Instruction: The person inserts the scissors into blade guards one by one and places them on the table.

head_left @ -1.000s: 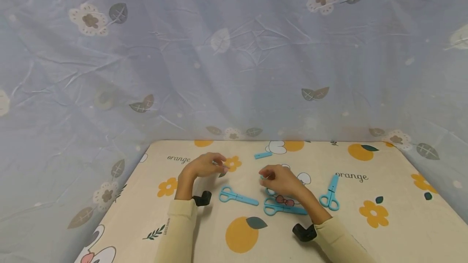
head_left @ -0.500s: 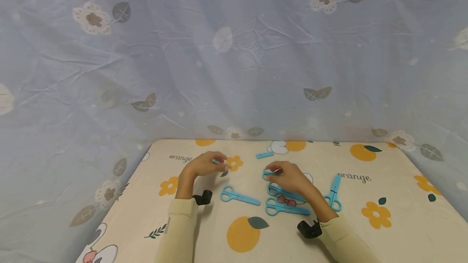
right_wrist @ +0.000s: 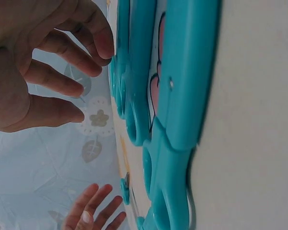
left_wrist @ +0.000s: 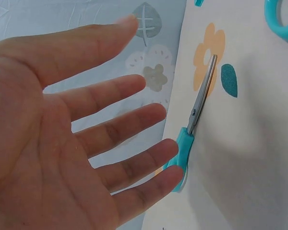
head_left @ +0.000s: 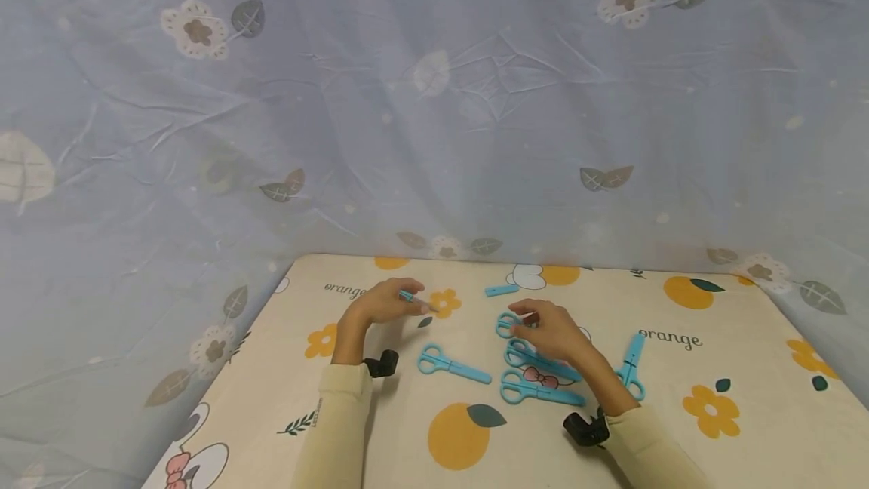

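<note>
Left hand (left_wrist: 62, 139): fingers spread, fingertips touching small scissors (left_wrist: 192, 129). Right hand (head_left: 553, 330): fingers loosely apart over teal scissors (head_left: 505, 323). Only left wrist view shows metal blades.

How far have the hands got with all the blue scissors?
Looks done: a row of scissors lies all blue, blades seemingly covered. In hand: the left hand is spread open at the bare-bladed scissors; the right hand hovers over another pair. Left: that bare blade is uncovered, and a loose blue cap lies apart.
</note>
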A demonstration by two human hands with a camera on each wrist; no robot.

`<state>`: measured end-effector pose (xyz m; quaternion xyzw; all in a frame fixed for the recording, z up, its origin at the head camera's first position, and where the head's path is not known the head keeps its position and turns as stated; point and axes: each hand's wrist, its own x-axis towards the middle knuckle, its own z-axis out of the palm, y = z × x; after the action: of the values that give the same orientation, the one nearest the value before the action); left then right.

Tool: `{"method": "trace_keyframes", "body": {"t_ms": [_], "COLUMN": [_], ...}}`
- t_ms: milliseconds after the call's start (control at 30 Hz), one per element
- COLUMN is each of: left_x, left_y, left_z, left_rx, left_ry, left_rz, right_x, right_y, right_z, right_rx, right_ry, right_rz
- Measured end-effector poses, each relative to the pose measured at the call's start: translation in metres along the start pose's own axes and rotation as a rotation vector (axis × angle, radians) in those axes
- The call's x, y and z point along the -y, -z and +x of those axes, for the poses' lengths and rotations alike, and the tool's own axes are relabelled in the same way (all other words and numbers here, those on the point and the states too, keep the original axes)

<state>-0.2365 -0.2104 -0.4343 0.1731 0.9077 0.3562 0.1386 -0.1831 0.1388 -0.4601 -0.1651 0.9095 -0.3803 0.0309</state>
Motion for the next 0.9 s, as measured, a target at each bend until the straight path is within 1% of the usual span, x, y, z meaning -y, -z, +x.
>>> {"method": "trace_keyframes", "body": {"t_ms": [167, 300, 667, 800, 900], "left_x": [0.0, 0.001, 0.0, 0.005, 0.01], "left_y": [0.003, 0.003, 0.005, 0.002, -0.001], "left_z": [-0.002, -0.003, -0.004, -0.003, -0.001], "left_rx": [-0.02, -0.043, -0.08, -0.11, -0.149], "left_ry": [0.021, 0.034, 0.057, 0.061, 0.056], "left_rz": [-0.009, -0.006, 0.01, 0.018, 0.016], "right_x": [-0.005, -0.01, -0.022, -0.024, -0.025], "right_y": [0.005, 0.006, 0.008, 0.009, 0.009], "right_z": [0.008, 0.014, 0.02, 0.022, 0.024], "right_rx": [-0.007, -0.017, -0.03, -0.067, -0.113], "right_ry": [0.011, 0.008, -0.006, -0.02, -0.02], "right_rz": [-0.028, -0.027, -0.035, -0.041, -0.059]}}
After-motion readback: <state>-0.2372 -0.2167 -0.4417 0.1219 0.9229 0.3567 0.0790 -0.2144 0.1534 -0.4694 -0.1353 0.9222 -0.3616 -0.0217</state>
